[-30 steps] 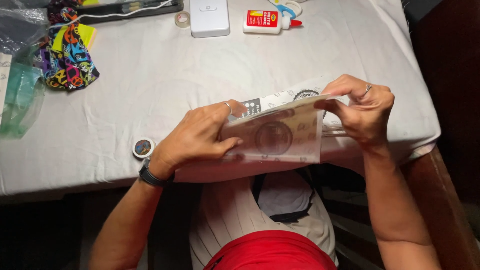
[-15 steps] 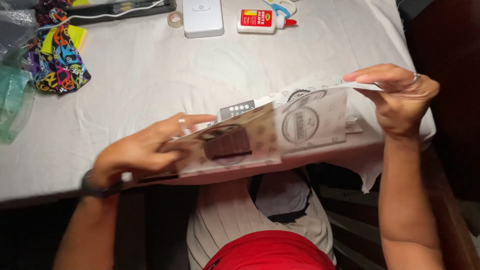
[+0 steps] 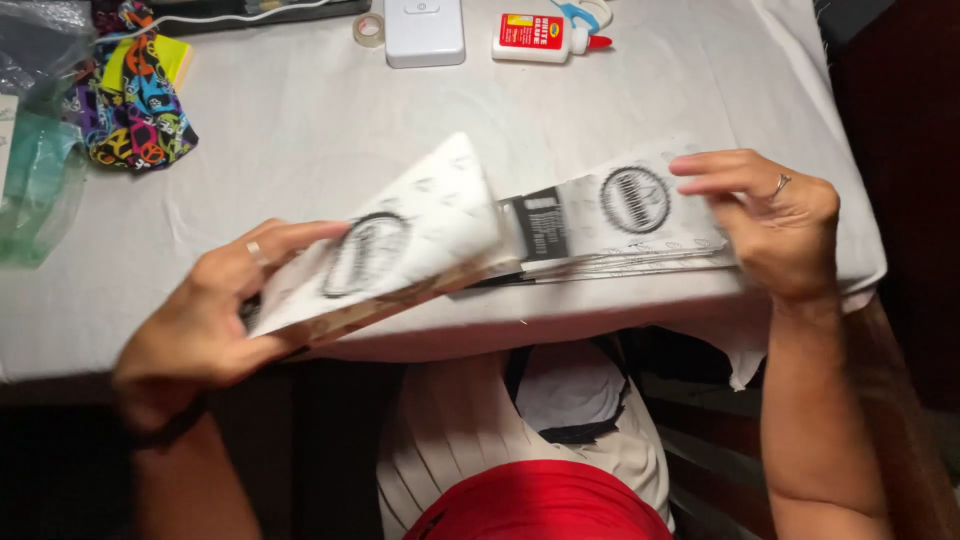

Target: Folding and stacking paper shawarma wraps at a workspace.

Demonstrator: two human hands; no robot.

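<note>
My left hand (image 3: 215, 315) grips the left end of a flat white paper packet (image 3: 400, 245) printed with a round dark stamp, tilted up over the table's front edge. My right hand (image 3: 775, 225), with a ring on one finger, presses down on a stack of similar white stamped packets (image 3: 620, 215) lying on the white tablecloth (image 3: 300, 120). The lifted packet overlaps the left end of the stack, where a dark label shows.
At the far edge lie a white flat box (image 3: 425, 30), a glue bottle with a red label (image 3: 545, 38) and a roll of clear tape (image 3: 368, 28). A colourful patterned cloth (image 3: 130, 100) and clear plastic bags (image 3: 35, 190) sit at the left. My lap is below the table.
The two hands have drawn apart. My left hand has pulled one packet off to the left and tilted it, while my right hand has lowered the other packets flat onto the table.
</note>
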